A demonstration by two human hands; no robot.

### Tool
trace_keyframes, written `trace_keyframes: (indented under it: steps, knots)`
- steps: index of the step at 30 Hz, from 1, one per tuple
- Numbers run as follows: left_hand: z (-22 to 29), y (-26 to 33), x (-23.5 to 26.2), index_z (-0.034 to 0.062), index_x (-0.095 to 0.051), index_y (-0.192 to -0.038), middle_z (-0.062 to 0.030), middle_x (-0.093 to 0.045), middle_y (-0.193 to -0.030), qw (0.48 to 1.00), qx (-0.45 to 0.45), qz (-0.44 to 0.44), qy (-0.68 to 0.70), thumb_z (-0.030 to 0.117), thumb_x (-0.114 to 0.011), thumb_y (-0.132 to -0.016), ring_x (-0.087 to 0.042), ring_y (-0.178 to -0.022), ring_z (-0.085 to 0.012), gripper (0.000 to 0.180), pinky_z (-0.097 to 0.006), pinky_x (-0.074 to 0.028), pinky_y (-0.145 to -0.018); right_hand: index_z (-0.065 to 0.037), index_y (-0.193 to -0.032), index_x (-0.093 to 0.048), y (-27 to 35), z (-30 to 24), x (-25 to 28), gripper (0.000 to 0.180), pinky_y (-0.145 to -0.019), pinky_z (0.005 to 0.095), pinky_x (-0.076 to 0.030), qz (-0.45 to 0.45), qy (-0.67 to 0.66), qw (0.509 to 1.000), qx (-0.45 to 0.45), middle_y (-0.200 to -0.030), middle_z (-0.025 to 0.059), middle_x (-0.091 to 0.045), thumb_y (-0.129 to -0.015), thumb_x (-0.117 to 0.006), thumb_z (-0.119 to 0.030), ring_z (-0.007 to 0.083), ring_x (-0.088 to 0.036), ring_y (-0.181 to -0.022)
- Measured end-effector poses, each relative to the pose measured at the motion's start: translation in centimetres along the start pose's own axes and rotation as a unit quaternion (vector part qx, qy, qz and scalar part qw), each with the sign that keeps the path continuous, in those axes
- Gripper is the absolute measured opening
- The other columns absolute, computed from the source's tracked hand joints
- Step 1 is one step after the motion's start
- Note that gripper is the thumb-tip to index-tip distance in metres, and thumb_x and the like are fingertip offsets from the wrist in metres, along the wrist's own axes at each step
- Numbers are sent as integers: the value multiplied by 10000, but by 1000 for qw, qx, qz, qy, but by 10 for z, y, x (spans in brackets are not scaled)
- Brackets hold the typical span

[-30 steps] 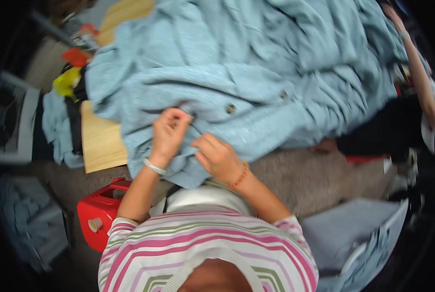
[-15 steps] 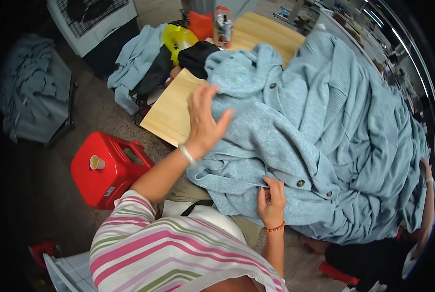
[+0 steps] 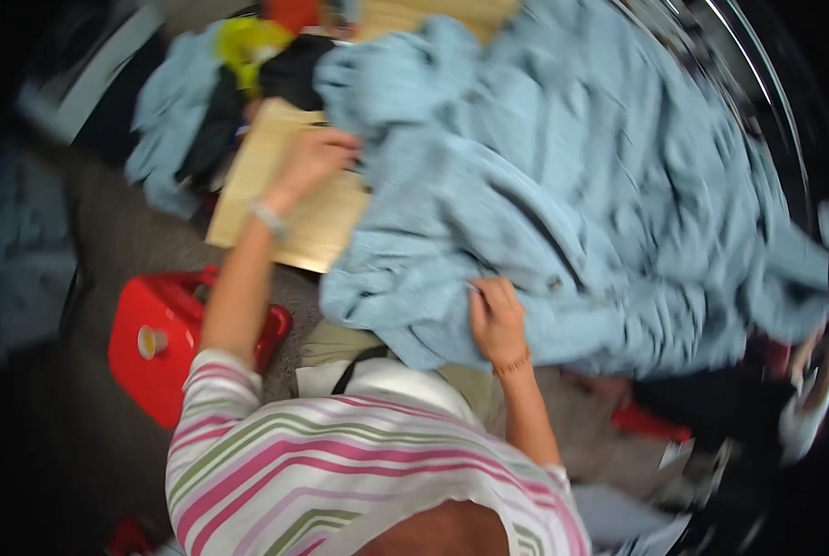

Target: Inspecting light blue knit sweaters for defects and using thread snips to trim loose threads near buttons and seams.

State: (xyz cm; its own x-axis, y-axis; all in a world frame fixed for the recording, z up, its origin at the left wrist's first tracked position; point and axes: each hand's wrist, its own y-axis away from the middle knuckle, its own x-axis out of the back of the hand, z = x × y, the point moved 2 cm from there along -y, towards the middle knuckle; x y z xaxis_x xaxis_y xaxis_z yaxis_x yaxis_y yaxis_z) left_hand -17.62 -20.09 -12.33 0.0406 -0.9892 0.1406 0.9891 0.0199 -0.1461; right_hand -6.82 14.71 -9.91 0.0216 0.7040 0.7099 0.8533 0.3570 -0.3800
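Note:
A heap of light blue knitted cardigans (image 3: 488, 204) with dark buttons covers most of the table before me. At its near edge my right hand (image 3: 498, 320) is closed, thumb and fingers pinching the knit. My left hand (image 3: 317, 157) is above the bare wooden tabletop (image 3: 261, 176), beside the heap's left edge. Its fingers are drawn together; blur hides what they hold, if anything.
Left of me stands a red plastic stool (image 3: 155, 371) with a paper cup (image 3: 152, 342) on it. Beyond the table's left corner are more blue knitwear (image 3: 169, 111), a yellow bag (image 3: 247, 46) and black cloth (image 3: 294, 72). Another person's arm (image 3: 822, 375) shows at far right.
My left hand has moved left off the knitwear to over the bare wood, its spread fingers now drawn together. The right hand stays at the near edge. The whole view has shifted and blurred.

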Motion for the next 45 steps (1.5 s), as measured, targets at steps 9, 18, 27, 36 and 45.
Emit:
trace_keyframes:
  steps: [9, 18, 27, 36, 45]
  knots:
    - [-24, -13, 32, 14, -620, -1164, -163, -610, -1110, 840, -126, 102, -519, 70, -642, -831, -589, -952, -327, 338, -380, -474, -851, -30, -1029, -643, 11, -5, -4, 224, -639, 330, -527, 45, -19, 998, 47, -1036, 120, -596, -808, -674, -10, 241, -639, -753]
    - [-46, -53, 53, 36, -646, -1149, -190, -667, -876, 850, 5, 108, -516, 237, -692, -818, -634, -826, -336, 390, -397, -501, -740, -22, -1046, -628, 39, 4, 3, 272, -676, 343, -542, 85, -38, 995, 27, -1076, 148, -575, -780, -676, 3, 268, -643, -806]
    - [-100, -73, 116, 12, -605, -855, -23, -610, -728, 956, 65, 33, -283, 6, -648, -840, -577, -636, -113, 46, -238, -451, -579, -42, -1037, -658, 38, 2, -1, 288, -618, 316, -536, 138, -62, 987, 62, -1083, 124, -597, -755, -676, 16, 227, -641, -745]
    - [98, 77, -19, 36, -617, -860, -88, -632, -811, 789, -202, 153, -560, 59, -674, -832, -589, -728, -242, 68, -344, -438, -678, -60, -1099, -656, 40, -29, 28, 386, -641, 301, -516, 161, -45, 984, 57, -1163, 118, -590, -722, -730, -25, 203, -622, -761]
    - [178, 146, -104, -5, -640, -814, -124, -654, -790, 935, -189, 34, -297, -83, -710, -727, -608, -693, -226, 136, -291, -471, -620, -25, -1298, -528, 19, -61, 22, 613, -903, 408, -468, 54, -128, 985, 98, -1282, 158, -534, -740, -753, -143, 339, -543, -1117]
